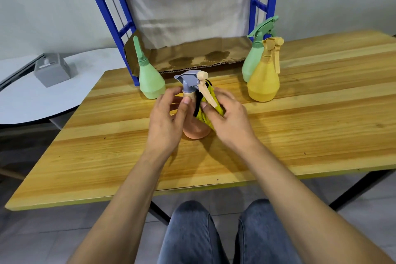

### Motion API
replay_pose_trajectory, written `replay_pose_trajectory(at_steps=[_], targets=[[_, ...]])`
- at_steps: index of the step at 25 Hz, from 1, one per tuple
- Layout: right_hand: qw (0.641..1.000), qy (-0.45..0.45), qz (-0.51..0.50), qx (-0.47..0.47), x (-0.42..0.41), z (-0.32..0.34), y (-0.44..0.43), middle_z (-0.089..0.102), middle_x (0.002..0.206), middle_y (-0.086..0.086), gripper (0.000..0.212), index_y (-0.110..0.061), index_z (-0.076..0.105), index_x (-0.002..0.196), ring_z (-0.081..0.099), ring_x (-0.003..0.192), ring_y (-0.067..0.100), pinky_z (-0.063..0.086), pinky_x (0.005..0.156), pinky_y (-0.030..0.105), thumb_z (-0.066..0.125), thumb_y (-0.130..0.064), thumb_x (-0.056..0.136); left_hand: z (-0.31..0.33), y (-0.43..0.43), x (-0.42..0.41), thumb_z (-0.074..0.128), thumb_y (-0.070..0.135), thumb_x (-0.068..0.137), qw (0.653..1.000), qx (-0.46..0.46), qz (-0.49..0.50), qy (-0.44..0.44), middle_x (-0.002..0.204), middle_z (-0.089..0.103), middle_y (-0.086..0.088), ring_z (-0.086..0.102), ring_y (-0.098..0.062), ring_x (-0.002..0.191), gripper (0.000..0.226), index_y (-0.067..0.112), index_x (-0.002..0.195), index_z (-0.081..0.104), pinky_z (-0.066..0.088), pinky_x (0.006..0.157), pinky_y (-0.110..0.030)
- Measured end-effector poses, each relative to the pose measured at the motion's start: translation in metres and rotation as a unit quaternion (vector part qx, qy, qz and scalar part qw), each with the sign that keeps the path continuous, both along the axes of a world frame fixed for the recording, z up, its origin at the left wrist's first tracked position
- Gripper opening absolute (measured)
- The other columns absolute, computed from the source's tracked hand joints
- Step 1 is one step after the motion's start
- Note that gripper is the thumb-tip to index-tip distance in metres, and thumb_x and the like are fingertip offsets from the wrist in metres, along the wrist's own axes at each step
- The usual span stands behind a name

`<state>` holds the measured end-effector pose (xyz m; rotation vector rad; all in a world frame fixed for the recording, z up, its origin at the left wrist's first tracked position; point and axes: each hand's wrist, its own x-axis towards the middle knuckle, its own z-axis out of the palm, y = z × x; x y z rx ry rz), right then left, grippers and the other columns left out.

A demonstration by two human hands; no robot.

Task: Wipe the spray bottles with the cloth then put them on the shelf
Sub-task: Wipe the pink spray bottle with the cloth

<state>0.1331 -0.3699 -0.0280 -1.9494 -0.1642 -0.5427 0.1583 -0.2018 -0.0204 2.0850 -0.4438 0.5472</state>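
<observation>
Mid-wipe: left hand grips the orange bottle by its neck, right hand clutches the yellow cloth against it. Next up, probably the shelf behind.

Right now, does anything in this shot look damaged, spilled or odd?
Yes. The cardboard liner on the blue shelf carries dark blotches like damp stains, and its front edge looks ragged. The green bottle on the left has only a plain nozzle and no trigger, unlike the others.
</observation>
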Motion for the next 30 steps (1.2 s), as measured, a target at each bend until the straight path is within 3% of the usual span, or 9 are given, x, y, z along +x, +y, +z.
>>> replay_pose_trajectory(at_steps=[4, 8, 10, 13, 15, 17, 20, 25, 30], targets=[[0.999, 0.011, -0.012, -0.046, -0.010, -0.012, 0.004, 0.056, 0.135, 0.002, 0.036, -0.017, 0.063, 0.132, 0.052, 0.126, 0.016, 0.036, 0.107, 0.023, 0.060, -0.026, 0.097, -0.002, 0.003, 0.000, 0.056, 0.039, 0.104, 1.000, -0.008, 0.007, -0.010, 0.119, 0.066, 0.002, 0.066, -0.012, 0.103, 0.030, 0.024, 0.128, 0.060, 0.056, 0.091, -0.041], [0.985, 0.050, -0.031, -0.163, -0.016, -0.021, -0.026, 0.056, 0.137, 0.008, 0.038, -0.015, 0.063, 0.131, 0.053, 0.126, 0.028, 0.038, 0.106, 0.030, 0.065, -0.022, 0.094, 0.001, -0.002, -0.002, 0.057, 0.036, 0.103, 1.000, -0.019, 0.009, -0.006, 0.121, 0.065, 0.002, 0.065, -0.006, 0.102, 0.031, 0.021, 0.131, 0.062, 0.054, 0.087, -0.025], [0.985, 0.031, -0.079, -0.150, -0.009, -0.013, -0.033, 0.058, 0.134, 0.005, 0.048, -0.023, 0.057, 0.134, 0.055, 0.122, 0.026, 0.041, 0.103, 0.033, 0.071, -0.022, 0.088, 0.001, -0.004, -0.005, 0.060, 0.034, 0.102, 0.999, -0.032, 0.007, 0.005, 0.120, 0.065, -0.001, 0.064, -0.009, 0.103, 0.030, 0.020, 0.129, 0.062, 0.050, 0.082, -0.015], [0.978, 0.085, -0.144, -0.124, 0.000, -0.005, -0.028, 0.052, 0.128, 0.008, 0.055, -0.018, 0.047, 0.129, 0.052, 0.119, 0.029, 0.041, 0.098, 0.037, 0.076, -0.028, 0.083, 0.004, -0.003, -0.011, 0.064, 0.033, 0.099, 0.998, -0.054, 0.019, 0.040, 0.125, 0.064, 0.001, 0.061, -0.014, 0.114, 0.027, 0.022, 0.124, 0.062, 0.049, 0.082, -0.017], [0.962, 0.151, -0.086, -0.212, 0.003, -0.006, -0.026, 0.045, 0.140, 0.010, 0.062, -0.016, 0.042, 0.135, 0.041, 0.134, 0.031, 0.032, 0.109, 0.036, 0.071, -0.035, 0.082, 0.008, 0.002, -0.012, 0.065, 0.033, 0.099, 0.994, -0.050, -0.014, 0.091, 0.130, 0.063, 0.005, 0.058, -0.013, 0.124, 0.030, 0.024, 0.126, 0.056, 0.052, 0.090, -0.023], [0.942, 0.193, -0.005, -0.274, 0.004, -0.007, -0.033, 0.024, 0.162, 0.010, 0.075, -0.016, 0.031, 0.150, 0.018, 0.151, 0.026, 0.016, 0.121, 0.033, 0.065, -0.036, 0.086, 0.012, 0.015, -0.011, 0.067, 0.029, 0.097, 0.979, -0.016, -0.092, 0.182, 0.138, 0.059, 0.005, 0.057, -0.013, 0.129, 0.047, 0.025, 0.139, 0.048, 0.054, 0.096, -0.028], [0.932, 0.193, 0.049, -0.303, 0.004, -0.006, -0.042, 0.003, 0.168, 0.004, 0.079, -0.020, 0.016, 0.159, 0.003, 0.155, 0.020, 0.009, 0.125, 0.032, 0.059, -0.029, 0.093, 0.014, 0.033, -0.007, 0.079, 0.027, 0.089, 0.951, 0.127, -0.140, 0.246, 0.150, 0.047, 0.007, 0.055, -0.013, 0.130, 0.082, 0.029, 0.157, 0.032, 0.052, 0.098, -0.026], [0.922, 0.165, 0.092, -0.338, 0.013, -0.001, -0.036, 0.015, 0.166, 0.006, 0.072, -0.017, 0.021, 0.158, 0.012, 0.153, 0.022, 0.010, 0.122, 0.029, 0.056, -0.020, 0.095, 0.002, 0.022, -0.012, 0.086, 0.046, 0.076, 0.963, 0.072, -0.134, 0.221, 0.147, 0.051, 0.009, 0.057, -0.015, 0.130, 0.093, 0.036, 0.152, 0.034, 0.053, 0.106, -0.037], [0.945, 0.143, 0.051, -0.290, -0.002, -0.008, -0.032, 0.032, 0.157, 0.008, 0.068, -0.016, 0.028, 0.154, 0.027, 0.146, 0.027, 0.022, 0.121, 0.035, 0.057, -0.021, 0.092, -0.014, 0.002, -0.021, 0.086, 0.042, 0.078, 0.987, 0.047, -0.039, 0.145, 0.142, 0.057, 0.002, 0.060, -0.020, 0.123, 0.088, 0.033, 0.151, 0.037, 0.055, 0.100, -0.039]])
